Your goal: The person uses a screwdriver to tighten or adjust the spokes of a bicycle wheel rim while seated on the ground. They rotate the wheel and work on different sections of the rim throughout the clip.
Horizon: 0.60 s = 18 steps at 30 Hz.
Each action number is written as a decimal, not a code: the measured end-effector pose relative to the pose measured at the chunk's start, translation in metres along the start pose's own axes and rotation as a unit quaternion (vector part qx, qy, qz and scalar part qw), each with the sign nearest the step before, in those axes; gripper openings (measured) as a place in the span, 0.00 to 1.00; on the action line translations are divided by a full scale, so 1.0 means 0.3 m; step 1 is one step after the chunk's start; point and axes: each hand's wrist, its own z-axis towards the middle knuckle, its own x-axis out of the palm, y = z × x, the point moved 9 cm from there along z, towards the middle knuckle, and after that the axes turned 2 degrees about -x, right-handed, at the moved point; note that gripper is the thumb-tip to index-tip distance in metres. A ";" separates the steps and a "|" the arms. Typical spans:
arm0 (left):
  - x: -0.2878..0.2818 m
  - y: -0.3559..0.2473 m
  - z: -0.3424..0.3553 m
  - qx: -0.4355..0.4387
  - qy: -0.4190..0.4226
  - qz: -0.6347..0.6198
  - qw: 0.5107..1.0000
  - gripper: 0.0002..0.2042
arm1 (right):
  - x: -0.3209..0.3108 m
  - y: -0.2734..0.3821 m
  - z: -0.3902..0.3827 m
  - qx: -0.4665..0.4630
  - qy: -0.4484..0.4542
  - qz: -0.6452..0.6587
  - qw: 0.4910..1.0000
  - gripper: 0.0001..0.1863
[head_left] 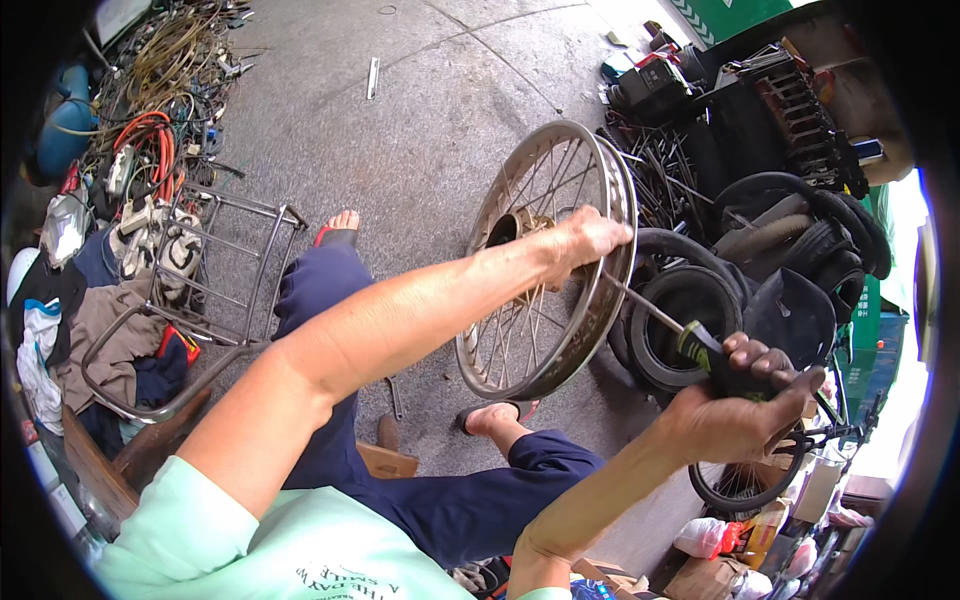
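A spoked metal wheel (612,290) without a tyre stands upright before me, its hub and spokes facing left. My left hand (590,238) reaches across it and is closed on the upper right part of the rim. My right hand (745,410) is wrapped round the dark handle of a screwdriver (698,347). The long thin shaft points up and left to the rim, just below my left hand. Whether the tip is inside a rim hole or only touches the rim, I cannot tell.
Tyres (672,325) and a heap of thin metal rods (662,178) lie right of the wheel. A metal rack (232,255) stands at left beside tangled cables (165,70). On the floor lie a wrench (395,397) and a flat strip (373,78). A bicycle wheel (745,500) shows lower right.
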 end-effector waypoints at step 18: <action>-0.061 -0.025 0.076 0.061 -0.118 0.019 0.991 0.19 | 0.137 -0.074 0.080 0.014 0.206 0.081 0.975 0.19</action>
